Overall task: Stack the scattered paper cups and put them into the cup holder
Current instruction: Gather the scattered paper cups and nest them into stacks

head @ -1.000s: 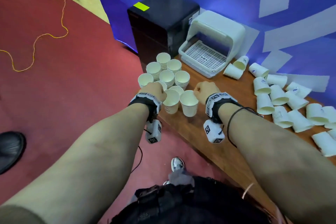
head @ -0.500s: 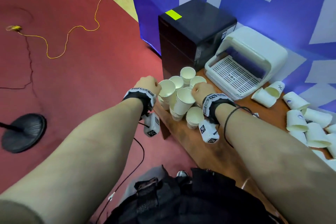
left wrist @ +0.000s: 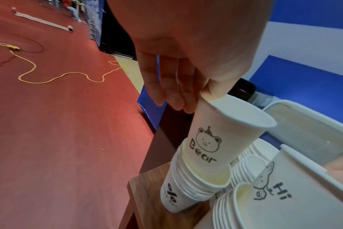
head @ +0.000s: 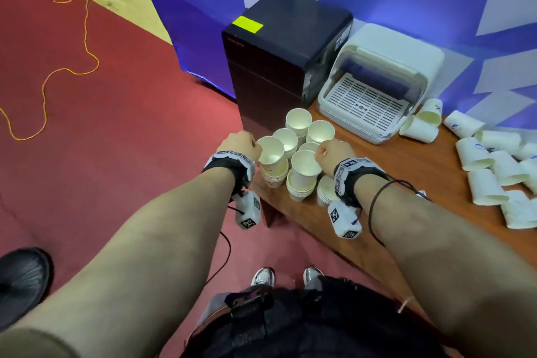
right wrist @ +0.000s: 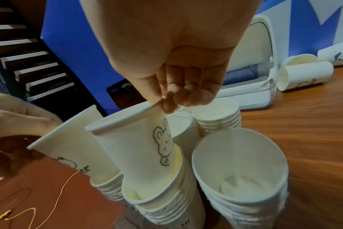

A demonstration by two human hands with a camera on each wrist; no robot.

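Note:
My left hand (head: 242, 145) (left wrist: 186, 96) pinches the rim of a white "Bear" cup (left wrist: 221, 136) (head: 270, 151), whose base sits tilted in the top of a short stack (left wrist: 188, 189) at the table's left corner. My right hand (head: 334, 154) (right wrist: 166, 99) pinches the rim of a rabbit-print cup (right wrist: 139, 144) (head: 305, 167), likewise half sunk in a neighbouring stack (right wrist: 166, 206). More upright stacks (head: 302, 125) stand just behind. The white cup holder (head: 374, 84) with a slatted tray and raised lid sits further back.
Several loose cups (head: 488, 166) lie on their sides over the right part of the wooden table (head: 406, 183). A black cabinet (head: 279, 52) stands left of the holder against a blue and white wall. Red floor with a yellow cord (head: 58, 73) lies to the left.
Both hands have lowered their cups into the tops of two stacks at the table corner. The view has swung, so the cups and holder sit further right.

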